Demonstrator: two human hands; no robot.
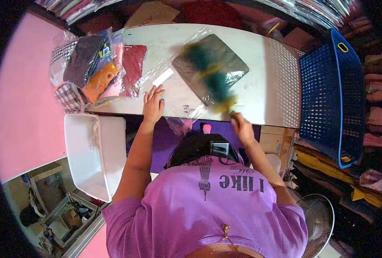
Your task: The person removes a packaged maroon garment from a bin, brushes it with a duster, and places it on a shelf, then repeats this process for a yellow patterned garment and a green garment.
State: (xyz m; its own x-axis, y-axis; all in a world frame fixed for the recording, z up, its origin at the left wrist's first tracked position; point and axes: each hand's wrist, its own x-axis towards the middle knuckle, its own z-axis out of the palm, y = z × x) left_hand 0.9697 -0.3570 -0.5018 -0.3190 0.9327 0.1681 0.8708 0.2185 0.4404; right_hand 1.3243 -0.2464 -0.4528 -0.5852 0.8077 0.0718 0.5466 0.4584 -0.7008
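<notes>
My left hand (153,102) lies with its fingers stretched out at the left side of a clear plastic bag on the table. In that bag is a folded dark grey garment (234,62), with a white strip (163,76) near my left fingers. My right hand (241,128) is closed around the handle of a duster (208,69) at the table's front edge. The duster's dark green and yellow head is smeared by motion and covers part of the garment.
Bagged folded clothes (87,64) pile up on the table's (268,64) left, beside a dark red garment (134,66). A white bin (83,155) stands below at left, a blue basket (320,86) at right. A fan (318,219) is at lower right.
</notes>
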